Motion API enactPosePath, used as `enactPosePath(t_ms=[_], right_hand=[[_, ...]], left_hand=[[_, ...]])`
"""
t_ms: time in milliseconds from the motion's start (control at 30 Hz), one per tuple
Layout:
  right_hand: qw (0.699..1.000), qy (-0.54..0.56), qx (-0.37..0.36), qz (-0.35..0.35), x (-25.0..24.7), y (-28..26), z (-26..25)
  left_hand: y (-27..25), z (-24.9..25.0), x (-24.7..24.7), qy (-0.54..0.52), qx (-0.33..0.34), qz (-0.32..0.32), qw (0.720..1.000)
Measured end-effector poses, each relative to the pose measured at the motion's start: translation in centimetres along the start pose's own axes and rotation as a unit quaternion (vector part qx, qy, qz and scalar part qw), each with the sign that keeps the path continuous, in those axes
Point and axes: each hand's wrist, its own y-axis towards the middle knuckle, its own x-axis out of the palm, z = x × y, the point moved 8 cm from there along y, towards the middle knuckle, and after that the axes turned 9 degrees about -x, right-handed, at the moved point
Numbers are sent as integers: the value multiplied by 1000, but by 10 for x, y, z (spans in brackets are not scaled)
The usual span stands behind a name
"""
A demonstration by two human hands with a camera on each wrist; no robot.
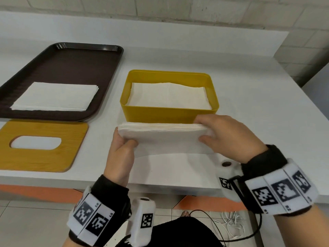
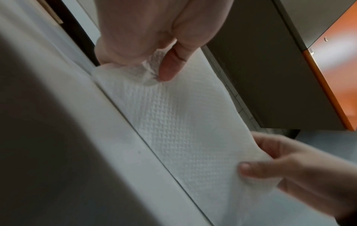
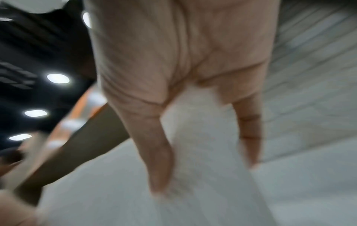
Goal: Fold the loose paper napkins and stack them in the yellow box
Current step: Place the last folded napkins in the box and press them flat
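Both hands hold a folded stack of white napkins [image 1: 163, 138] just above the table, in front of the yellow box [image 1: 169, 114]. My left hand [image 1: 122, 145] grips its left end, thumb on the near face. My right hand [image 1: 219, 134] grips the right end, thumb in front and fingers over the top. The box holds folded napkins [image 1: 169, 98] lying flat. In the left wrist view the thumb of the left hand [image 2: 168, 67] pinches the embossed napkin [image 2: 173, 122], and the right hand [image 2: 289, 165] holds the far end. The right wrist view is blurred; its hand [image 3: 193, 137] clasps the white napkins [image 3: 203, 130].
A dark brown tray [image 1: 74, 65] at the left carries a flat pile of unfolded napkins [image 1: 55, 97]. Nearer me lies the box's wooden lid [image 1: 42, 145] with an oval slot. The white table [image 1: 249, 111] ends at a near edge under my wrists.
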Motion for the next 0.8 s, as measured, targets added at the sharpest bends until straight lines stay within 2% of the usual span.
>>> enactPosePath(t_ms=[67, 133, 233, 267, 433, 633, 700, 800], right_hand=[[981, 164, 34, 94, -4, -15, 19], [934, 299, 71, 181, 1, -27, 37], [848, 462, 122, 230, 25, -34, 48], [832, 484, 137, 232, 31, -34, 49], [794, 527, 168, 254, 42, -30, 51], [779, 552, 163, 249, 50, -29, 48], [778, 548, 154, 267, 43, -33, 48], [798, 509, 115, 300, 21, -39, 41]], left_hand=[[1, 1, -1, -3, -7, -8, 1000], [2, 1, -1, -4, -11, -10, 1000], [4, 0, 3, -14, -16, -23, 999], [4, -1, 4, -13, -20, -29, 999], [9, -4, 1, -19, -22, -15, 999], [5, 1, 13, -5, 2, -51, 999], [3, 4, 9, 9, 15, -50, 999], [-4, 27, 3, 30, 67, -35, 997]])
